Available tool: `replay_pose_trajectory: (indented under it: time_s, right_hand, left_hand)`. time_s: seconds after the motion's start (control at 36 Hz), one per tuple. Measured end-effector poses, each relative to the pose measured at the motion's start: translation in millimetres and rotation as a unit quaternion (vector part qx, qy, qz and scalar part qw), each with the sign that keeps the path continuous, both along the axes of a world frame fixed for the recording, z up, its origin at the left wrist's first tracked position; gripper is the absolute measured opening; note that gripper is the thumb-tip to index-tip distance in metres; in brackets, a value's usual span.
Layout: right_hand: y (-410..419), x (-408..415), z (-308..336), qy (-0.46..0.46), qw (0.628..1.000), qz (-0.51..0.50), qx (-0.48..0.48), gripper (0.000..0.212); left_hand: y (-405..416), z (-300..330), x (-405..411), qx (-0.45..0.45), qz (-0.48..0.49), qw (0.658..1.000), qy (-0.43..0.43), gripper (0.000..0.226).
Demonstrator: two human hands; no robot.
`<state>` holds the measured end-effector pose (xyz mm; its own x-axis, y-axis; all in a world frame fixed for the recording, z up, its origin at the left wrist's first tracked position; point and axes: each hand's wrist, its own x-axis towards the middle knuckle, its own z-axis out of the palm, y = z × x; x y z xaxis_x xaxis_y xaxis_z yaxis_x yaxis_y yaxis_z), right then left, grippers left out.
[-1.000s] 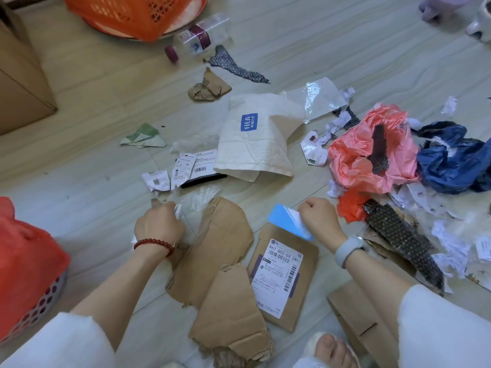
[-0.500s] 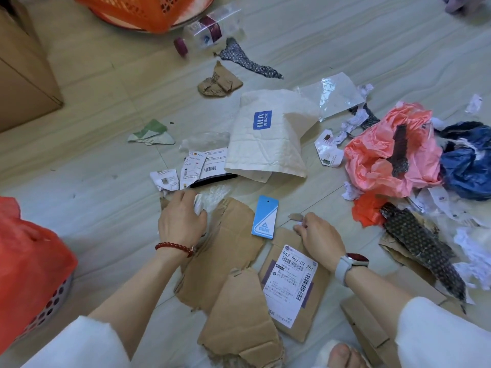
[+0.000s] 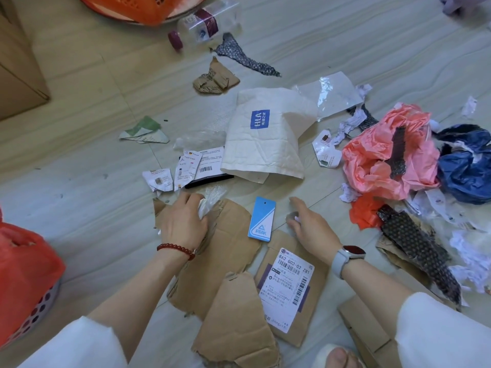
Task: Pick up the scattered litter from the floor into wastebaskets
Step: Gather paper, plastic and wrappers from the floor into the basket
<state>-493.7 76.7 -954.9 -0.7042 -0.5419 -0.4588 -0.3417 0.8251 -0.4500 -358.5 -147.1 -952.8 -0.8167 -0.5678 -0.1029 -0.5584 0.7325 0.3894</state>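
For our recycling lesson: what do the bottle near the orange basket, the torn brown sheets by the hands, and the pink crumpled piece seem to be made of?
Bottle: clear glossy plastic, see-through with highlights.
Brown sheets: matte corrugated cardboard, ragged fluted edges.
Pink piece: probably thin plastic film, softly crumpled with a slight sheen; could be tissue paper.

orange basket (image 3: 148,9) cropped, label print unreadable
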Motion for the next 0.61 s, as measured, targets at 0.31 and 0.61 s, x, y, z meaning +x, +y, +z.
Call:
replay_pose_trajectory:
  time_s: [0.31, 0.61]
  right_hand:
    - [-22, -1, 5, 0.096, 0.991, 0.088, -0.003, 0.018]
    - [-57, -14, 14, 0.110, 0.859, 0.489, 0.103, 0.024]
  left_hand:
    - [-6, -8, -21, -0.022, 0.007, 0.997, -0.067, 0.030]
    - [-10, 12, -2, 0.046, 0.030, 0.998, -0.014, 0.007]
